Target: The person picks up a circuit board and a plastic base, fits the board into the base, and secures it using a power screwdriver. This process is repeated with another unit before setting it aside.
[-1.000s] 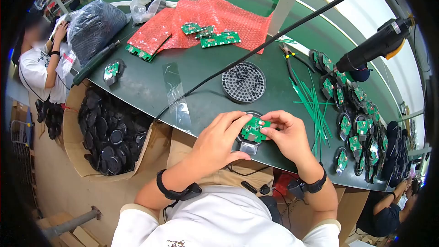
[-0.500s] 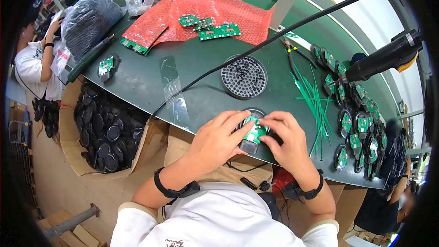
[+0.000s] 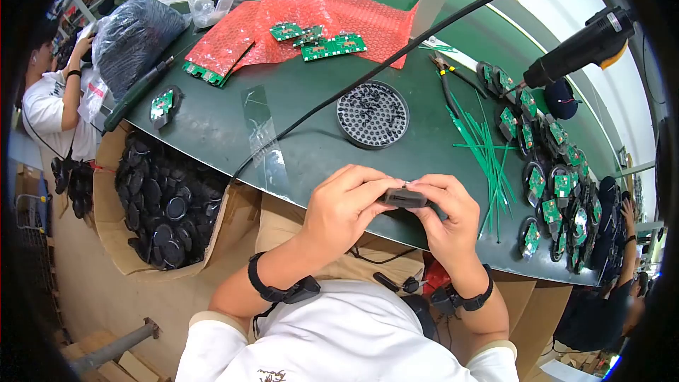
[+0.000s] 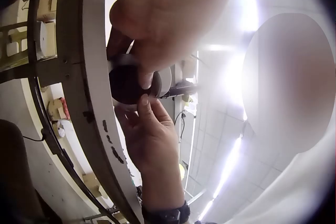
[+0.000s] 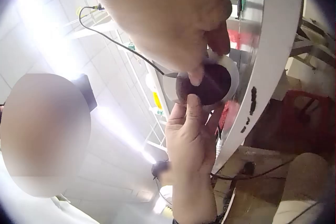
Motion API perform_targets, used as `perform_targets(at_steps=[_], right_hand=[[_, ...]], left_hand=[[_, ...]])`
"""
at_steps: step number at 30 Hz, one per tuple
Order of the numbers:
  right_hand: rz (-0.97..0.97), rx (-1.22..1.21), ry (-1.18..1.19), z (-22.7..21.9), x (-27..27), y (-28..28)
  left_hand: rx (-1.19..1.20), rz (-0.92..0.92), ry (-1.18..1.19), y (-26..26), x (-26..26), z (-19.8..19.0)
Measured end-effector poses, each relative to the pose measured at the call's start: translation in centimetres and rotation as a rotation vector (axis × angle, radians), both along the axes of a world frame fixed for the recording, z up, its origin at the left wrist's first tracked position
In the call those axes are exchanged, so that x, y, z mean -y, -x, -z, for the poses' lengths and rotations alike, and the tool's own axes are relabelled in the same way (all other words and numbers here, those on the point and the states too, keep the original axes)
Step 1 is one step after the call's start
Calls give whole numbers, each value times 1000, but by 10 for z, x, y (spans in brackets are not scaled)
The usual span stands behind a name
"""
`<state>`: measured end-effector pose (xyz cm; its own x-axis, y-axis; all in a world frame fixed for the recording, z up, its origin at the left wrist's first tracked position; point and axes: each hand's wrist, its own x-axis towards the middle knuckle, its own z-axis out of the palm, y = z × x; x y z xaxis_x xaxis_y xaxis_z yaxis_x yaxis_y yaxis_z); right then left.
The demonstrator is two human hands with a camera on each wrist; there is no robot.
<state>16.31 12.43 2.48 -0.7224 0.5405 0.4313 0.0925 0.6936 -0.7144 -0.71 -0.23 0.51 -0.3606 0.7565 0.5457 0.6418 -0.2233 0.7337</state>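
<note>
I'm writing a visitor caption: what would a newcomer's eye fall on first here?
Probably the bright red bubble wrap at the far edge of the bench, with circuit boards on it. Next the black power tool at upper right, near clustered round units. In front, the left hand and right hand hold a dark part between them.

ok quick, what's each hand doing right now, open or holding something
Left hand: holding one side of the dark round part.
Right hand: holding the other side of it.

The dark casing (image 3: 405,199) is part-hidden, the black cable (image 3: 396,58) cut off at top.
</note>
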Motion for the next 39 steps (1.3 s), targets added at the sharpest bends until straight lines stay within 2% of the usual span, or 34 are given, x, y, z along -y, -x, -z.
perform_targets(at_steps=[4, 9, 18, 24, 30, 37, 39], right_hand=[[-11, -31, 120, 2, 1, 0], [-18, -11, 100, 5, 2, -3], [-37, -38, 167, 7, 3, -2], [-32, -61, 228, 11, 5, -3], [-48, -55, 248, 12, 5, -6], [-44, -65, 304, 16, 6, -6], [-46, -48, 286, 13, 5, -7]], left_hand=[[24, -5, -13, 0, -1, 1], [-87, -54, -35, -4, -1, -4], [26, 17, -72, 2, -1, 6], [99, 20, 1, -7, 2, -10], [56, 33, -78, -6, 0, 6], [90, 17, -46, -8, 0, -2], [14, -2, -42, -7, 0, -3]])
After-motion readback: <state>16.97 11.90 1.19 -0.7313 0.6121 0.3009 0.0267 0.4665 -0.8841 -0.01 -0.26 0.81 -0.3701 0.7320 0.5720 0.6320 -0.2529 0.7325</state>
